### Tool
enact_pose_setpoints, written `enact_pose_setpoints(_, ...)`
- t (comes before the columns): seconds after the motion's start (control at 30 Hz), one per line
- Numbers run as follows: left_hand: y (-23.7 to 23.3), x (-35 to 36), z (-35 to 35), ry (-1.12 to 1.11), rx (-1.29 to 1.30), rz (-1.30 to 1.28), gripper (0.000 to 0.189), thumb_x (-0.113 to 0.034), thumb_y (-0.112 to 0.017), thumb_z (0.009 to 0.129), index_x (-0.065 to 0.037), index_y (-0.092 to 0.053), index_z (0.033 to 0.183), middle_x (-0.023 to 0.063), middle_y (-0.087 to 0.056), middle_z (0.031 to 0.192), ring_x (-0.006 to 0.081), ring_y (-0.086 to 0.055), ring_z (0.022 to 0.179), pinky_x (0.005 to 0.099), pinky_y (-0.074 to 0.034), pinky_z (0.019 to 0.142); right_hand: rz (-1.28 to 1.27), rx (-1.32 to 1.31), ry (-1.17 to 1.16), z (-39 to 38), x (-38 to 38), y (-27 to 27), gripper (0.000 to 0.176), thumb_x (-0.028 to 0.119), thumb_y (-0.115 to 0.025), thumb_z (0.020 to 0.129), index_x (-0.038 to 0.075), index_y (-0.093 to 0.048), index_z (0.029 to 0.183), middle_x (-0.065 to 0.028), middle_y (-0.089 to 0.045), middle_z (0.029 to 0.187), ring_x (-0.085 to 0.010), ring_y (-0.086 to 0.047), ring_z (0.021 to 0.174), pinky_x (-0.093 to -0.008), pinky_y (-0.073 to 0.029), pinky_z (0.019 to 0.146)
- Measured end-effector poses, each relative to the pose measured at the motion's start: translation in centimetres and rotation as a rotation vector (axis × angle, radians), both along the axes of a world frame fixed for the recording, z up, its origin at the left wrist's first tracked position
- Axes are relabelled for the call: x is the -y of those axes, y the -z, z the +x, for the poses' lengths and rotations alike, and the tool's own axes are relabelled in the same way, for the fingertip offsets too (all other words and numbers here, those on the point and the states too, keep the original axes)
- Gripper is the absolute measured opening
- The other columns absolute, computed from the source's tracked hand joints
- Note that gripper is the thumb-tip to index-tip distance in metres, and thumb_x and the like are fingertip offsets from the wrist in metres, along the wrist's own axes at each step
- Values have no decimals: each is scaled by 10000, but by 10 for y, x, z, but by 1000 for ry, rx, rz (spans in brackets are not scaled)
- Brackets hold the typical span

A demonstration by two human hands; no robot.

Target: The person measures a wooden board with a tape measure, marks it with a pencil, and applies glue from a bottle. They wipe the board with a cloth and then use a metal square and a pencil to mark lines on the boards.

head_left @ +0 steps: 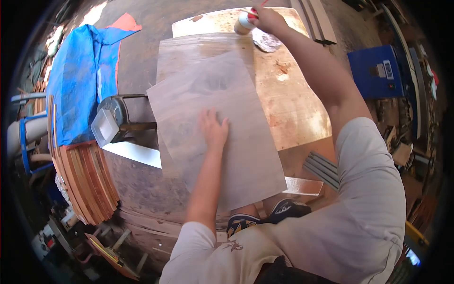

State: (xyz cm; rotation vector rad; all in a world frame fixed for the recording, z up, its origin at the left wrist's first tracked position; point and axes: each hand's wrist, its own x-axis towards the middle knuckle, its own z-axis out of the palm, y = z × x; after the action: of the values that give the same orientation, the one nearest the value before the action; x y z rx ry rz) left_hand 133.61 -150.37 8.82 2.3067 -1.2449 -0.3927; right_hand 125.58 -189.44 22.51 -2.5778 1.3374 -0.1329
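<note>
My left hand (pixel 213 128) lies flat with fingers spread on a thin greyish-brown sheet (pixel 246 146), which looks like wood veneer. Another similar sheet (pixel 189 52) shows beneath it, turned at a slight angle. At the far end, my right hand (pixel 270 21) is closed around the red top of a pale bottle (pixel 243 24). The bottle is tilted, and its contents cannot be made out. Under both sheets is a larger, stained light wooden board (pixel 300 109). A crumpled whitish wrapper or rag (pixel 266 41) rests on that board, just below my right hand.
To the left stand a dark stool (pixel 124 111) with a clear plastic container (pixel 105 127) and stacked wood strips (pixel 87 184) under a blue tarp (pixel 75 80). A blue machine box (pixel 376 71) is at right. Grey strips (pixel 321 168) lie near my right side.
</note>
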Motion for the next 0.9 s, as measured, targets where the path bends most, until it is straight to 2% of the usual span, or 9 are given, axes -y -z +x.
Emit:
enact_pose_setpoints(0.07, 15, 41, -2, -67, 80, 48, 658, -346, -645, 807, -85, -422, 1368, 205, -312, 1463, 378, -256, 1367, 546, -177, 1106, -41, 130, -1, 47, 25, 11, 309, 269, -615, 807, 82, -605, 1053, -139, -686, 921, -299, -660, 876, -405, -521, 726)
enact_pose_setpoints(0.2, 31, 62, -14, -163, 289, 156, 653, -457, -532, 862, -125, -396, 1408, 135, -258, 1518, 336, -217, 1402, 571, -119, 1115, -12, 45, 81, 117, 60, 31, 316, 300, -609, 806, 89, -628, 1039, -166, -674, 947, -325, -647, 905, -434, -517, 747)
enact_pose_setpoints(0.27, 30, 63, -13, -170, 270, 181, 655, -459, -528, 863, -136, -388, 1416, 130, -255, 1520, 334, -215, 1403, 569, -116, 1117, 46, 15, 5, 142, 89, 66, 321, 310, -604, 811, 84, -630, 1038, -174, -668, 974, -333, -640, 926, -439, -514, 766)
enact_pose_setpoints(0.4, 28, 65, -13, -177, 227, 206, 650, -454, -530, 860, -160, -387, 1421, 115, -243, 1528, 331, -193, 1411, 567, -103, 1119, 173, 83, 1, 155, 92, 68, 374, 306, -616, 811, 91, -617, 1117, -191, -653, 1037, -337, -631, 966, -428, -508, 807)
enact_pose_setpoints(0.53, 24, 69, -15, -144, 234, 258, 656, -444, -536, 855, -162, -376, 1426, 116, -235, 1531, 332, -183, 1414, 563, -99, 1120, 29, 395, 83, 78, 113, 122, 494, 371, -674, 806, 93, -577, 1202, -233, -547, 1241, -323, -552, 1129, -412, -461, 917)
enact_pose_setpoints(0.6, 25, 69, -15, -156, 238, 291, 664, -427, -536, 855, -160, -354, 1435, 121, -230, 1532, 333, -172, 1417, 564, -94, 1120, -2, -96, 147, 10, 99, 149, 589, 520, -581, 852, 165, -499, 1315, -177, -567, 1178, -306, -610, 1036, -438, -501, 808)
enact_pose_setpoints(0.67, 25, 69, -15, -141, 244, 298, 667, -418, -537, 857, -154, -344, 1438, 127, -230, 1531, 337, -170, 1417, 567, -94, 1118, 196, -314, 148, -36, 78, 165, 624, 597, -548, 842, 212, -510, 1332, -142, -525, 1200, -281, -588, 1067, -422, -502, 821)
enact_pose_setpoints(0.8, 30, 70, -18, -142, 282, 278, 670, -395, -540, 864, -129, -328, 1442, 142, -232, 1527, 349, -165, 1416, 572, -100, 1115, 121, -8, 91, -86, -3, 182, 494, 518, -531, 880, 264, -543, 1304, -120, -532, 1146, -275, -539, 1088, -397, -474, 897)
enact_pose_setpoints(0.9, 26, 70, -19, -133, 284, 274, 661, -379, -538, 872, -113, -328, 1439, 148, -234, 1526, 355, -172, 1414, 568, -108, 1114, 174, -39, -33, -130, -119, 174, 484, 474, -554, 871, 232, -550, 1290, -118, -536, 1192, -287, -519, 1120, -396, -442, 943)
